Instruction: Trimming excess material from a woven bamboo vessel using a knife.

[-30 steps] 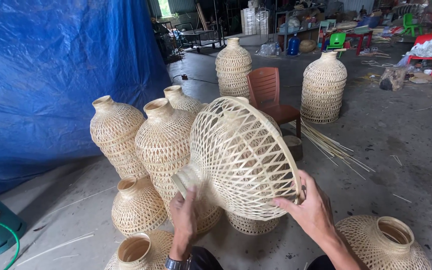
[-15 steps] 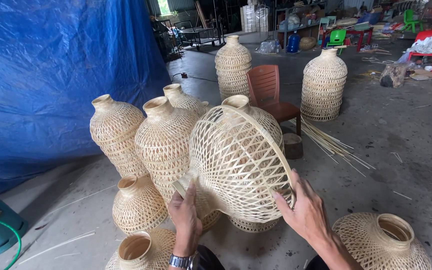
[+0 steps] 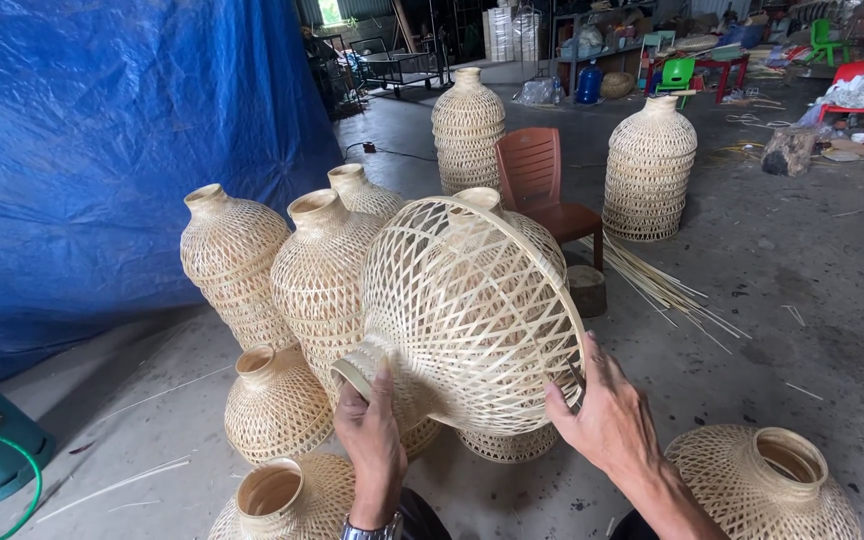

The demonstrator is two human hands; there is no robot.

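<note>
Bamboo shade: an open-weave, dome-shaped bamboo lampshade (image 3: 467,315) is held up in front of the person, tilted on its side, narrow neck low at the left and wide rim to the right.
Left hand: the left hand (image 3: 372,435) closes its fingers round the shade's neck from below; a watch shows at the wrist.
Right hand: the right hand (image 3: 607,420) lies against the wide rim at its lower right, fingers spread and curled lightly on the edge.
Behind the shade: tall woven vase-shaped baskets (image 3: 232,255) stand close together on the concrete floor (image 3: 802,300), partly hidden by the held piece.
Near the knees: a squat woven basket (image 3: 277,405) on the left, another with an open mouth (image 3: 762,485) low on the right.
Further back: a brown plastic chair (image 3: 537,180), loose bamboo strips (image 3: 662,290) just beside it.
Left side: a blue tarpaulin (image 3: 102,130) hangs as a wall.
</note>
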